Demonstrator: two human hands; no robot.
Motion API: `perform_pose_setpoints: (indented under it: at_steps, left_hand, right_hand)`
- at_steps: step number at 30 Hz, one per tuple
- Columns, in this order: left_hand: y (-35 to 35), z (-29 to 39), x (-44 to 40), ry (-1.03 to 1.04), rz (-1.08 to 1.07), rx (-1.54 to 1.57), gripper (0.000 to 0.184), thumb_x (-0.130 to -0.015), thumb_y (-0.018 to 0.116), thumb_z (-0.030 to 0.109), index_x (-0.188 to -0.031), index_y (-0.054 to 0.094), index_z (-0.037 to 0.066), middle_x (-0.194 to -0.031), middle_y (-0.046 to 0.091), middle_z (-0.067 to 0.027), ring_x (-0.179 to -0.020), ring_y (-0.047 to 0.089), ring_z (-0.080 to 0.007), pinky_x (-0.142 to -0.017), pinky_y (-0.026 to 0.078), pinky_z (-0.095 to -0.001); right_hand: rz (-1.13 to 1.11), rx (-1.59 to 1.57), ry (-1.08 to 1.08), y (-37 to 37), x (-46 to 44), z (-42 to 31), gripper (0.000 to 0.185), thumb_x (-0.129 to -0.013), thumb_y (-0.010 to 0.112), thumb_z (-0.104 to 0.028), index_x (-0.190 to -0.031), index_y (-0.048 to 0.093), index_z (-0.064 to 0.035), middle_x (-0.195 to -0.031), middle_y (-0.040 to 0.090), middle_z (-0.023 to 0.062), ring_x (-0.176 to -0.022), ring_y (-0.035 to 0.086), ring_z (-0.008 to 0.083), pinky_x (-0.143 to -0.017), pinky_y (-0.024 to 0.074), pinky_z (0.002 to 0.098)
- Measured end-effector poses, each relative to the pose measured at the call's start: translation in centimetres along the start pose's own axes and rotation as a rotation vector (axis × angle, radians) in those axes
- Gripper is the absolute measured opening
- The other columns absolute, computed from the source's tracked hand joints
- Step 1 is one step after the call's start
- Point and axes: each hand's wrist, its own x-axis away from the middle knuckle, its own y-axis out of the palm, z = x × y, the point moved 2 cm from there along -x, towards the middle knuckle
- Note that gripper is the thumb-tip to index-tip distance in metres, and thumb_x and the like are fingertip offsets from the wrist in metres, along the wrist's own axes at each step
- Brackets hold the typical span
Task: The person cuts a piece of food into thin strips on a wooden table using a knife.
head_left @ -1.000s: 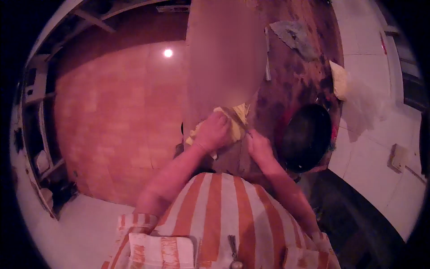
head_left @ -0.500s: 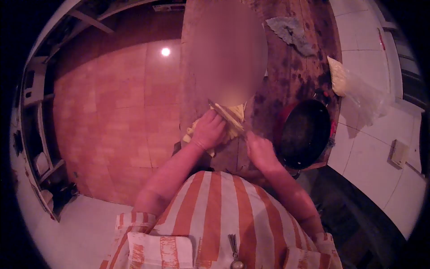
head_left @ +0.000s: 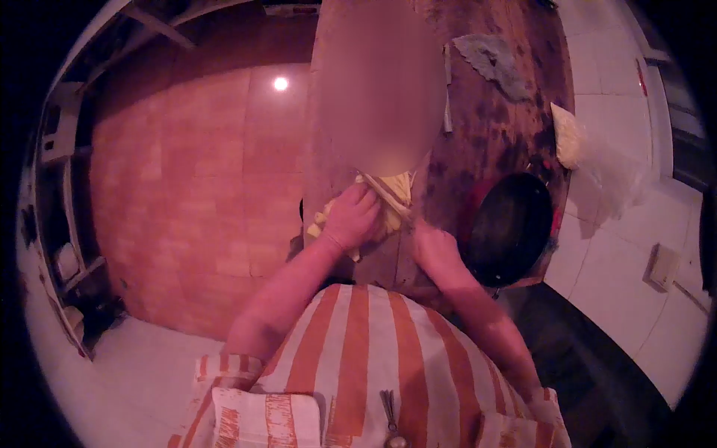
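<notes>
My right hand is closed around the handle of a knife, whose blade slants up and left across some yellow food strips. My left hand is on the other side of the blade, fingers bent and pressed down on yellow food pieces. More chunky yellow pieces lie by the left wrist, near the table edge. The food could be potato, but its kind is not clear. Part of the blade and the food under my left fingers are hidden.
A dark pan with a red outside stands at the right on the wooden table. A grey cloth lies farther back. A clear bag with pale yellow contents rests at the right edge. A blurred patch covers the table's middle.
The view has shifted slightly, so the table and pan sit a little farther right and lower. My hands and the knife stay nearly in place over the yellow food.
</notes>
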Motion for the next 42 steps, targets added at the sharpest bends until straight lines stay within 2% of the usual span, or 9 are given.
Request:
perform_pose_setpoints:
  at_steps: [2,7,11,15,22,29,38,39,42]
  left_hand:
    - [0.1,0.1,-0.1,-0.016,0.015,0.009,0.029,-0.055,0.057,0.014,-0.081,0.057,0.003,-0.095,0.053,-0.0092,-0.089,0.049,-0.0285,-0.076,0.044,-0.0377]
    - [-0.8,0.6,-0.9,0.008,0.009,-0.020,0.029,-0.056,0.057,0.015,-0.082,0.057,0.003,-0.094,0.053,-0.0096,-0.088,0.049,-0.0277,-0.076,0.044,-0.0368]
    - [-0.4,0.2,-0.3,0.042,-0.046,-0.036,0.030,-0.056,0.057,0.016,-0.084,0.057,0.004,-0.089,0.052,-0.0095,-0.088,0.049,-0.0269,-0.074,0.044,-0.0355]
    - [-0.1,0.6,0.1,-0.022,-0.027,-0.002,0.030,-0.056,0.057,0.015,-0.083,0.056,0.004,-0.085,0.050,-0.0093,-0.086,0.049,-0.0277,-0.071,0.045,-0.0360]
    - [0.5,-0.2,0.7,-0.021,-0.018,0.010,0.027,-0.055,0.059,0.014,-0.081,0.056,0.004,-0.096,0.053,-0.0097,-0.094,0.050,-0.0313,-0.078,0.046,-0.0385]
    - [0.5,-0.1,0.7,0.005,-0.006,-0.021,0.029,-0.056,0.059,0.013,-0.084,0.058,0.005,-0.102,0.053,-0.0096,-0.096,0.049,-0.0326,-0.080,0.045,-0.0390]
    - [0.1,0.1,0.2,0.024,-0.033,-0.046,0.033,-0.055,0.062,0.011,-0.086,0.058,0.002,-0.098,0.054,-0.0124,-0.095,0.050,-0.0340,-0.078,0.047,-0.0407]
    - [0.1,0.0,0.3,0.021,-0.032,-0.045,0.033,-0.055,0.062,0.011,-0.086,0.058,0.002,-0.098,0.054,-0.0124,-0.095,0.050,-0.0340,-0.078,0.047,-0.0407]
    - [0.2,0.1,0.3,-0.007,0.007,-0.007,0.029,-0.057,0.057,0.013,-0.085,0.057,0.004,-0.098,0.053,-0.0090,-0.095,0.050,-0.0303,-0.079,0.045,-0.0374]
  right_hand:
    - [-0.039,-0.009,0.036,0.3,0.7,0.6,0.012,-0.073,0.047,-0.006,-0.084,0.045,-0.0015,-0.069,0.060,0.0182,-0.064,0.060,0.0350,-0.056,0.0472,0.0459]
    - [0.219,-0.139,-0.119,2.6,-0.7,1.1,0.008,-0.076,0.048,-0.008,-0.082,0.045,-0.0028,-0.073,0.059,0.0189,-0.064,0.058,0.0355,-0.058,0.0458,0.0467]
    - [0.375,-0.238,-0.116,2.6,-0.8,1.4,0.008,-0.078,0.047,-0.010,-0.082,0.046,-0.0034,-0.073,0.058,0.0189,-0.065,0.057,0.0351,-0.057,0.0449,0.0467]
    - [0.271,-0.218,-0.048,0.4,0.9,0.6,0.007,-0.079,0.048,-0.010,-0.082,0.049,-0.0034,-0.072,0.056,0.0192,-0.068,0.054,0.0379,-0.060,0.0438,0.0461]
    - [0.139,-0.081,-0.103,-0.6,1.6,-0.2,0.011,-0.071,0.048,-0.003,-0.082,0.045,-0.0029,-0.072,0.057,0.0172,-0.067,0.058,0.0341,-0.056,0.0460,0.0445]
    - [0.142,-0.039,-0.110,-0.4,0.8,-0.6,0.010,-0.073,0.046,-0.004,-0.083,0.045,-0.0022,-0.069,0.059,0.0180,-0.064,0.059,0.0346,-0.056,0.0465,0.0442]
    - [0.131,-0.044,-0.088,0.1,-1.8,-1.1,0.009,-0.074,0.045,-0.005,-0.082,0.047,-0.0016,-0.066,0.059,0.0188,-0.061,0.060,0.0344,-0.055,0.0476,0.0449]
    - [0.081,-0.018,-0.027,-0.3,-1.2,-1.1,0.009,-0.074,0.045,-0.006,-0.082,0.047,-0.0015,-0.066,0.059,0.0189,-0.061,0.060,0.0345,-0.055,0.0477,0.0449]
    - [0.019,-0.005,0.019,-0.3,0.1,-0.3,0.009,-0.075,0.045,-0.006,-0.082,0.047,-0.0015,-0.067,0.059,0.0193,-0.062,0.059,0.0349,-0.055,0.0475,0.0449]
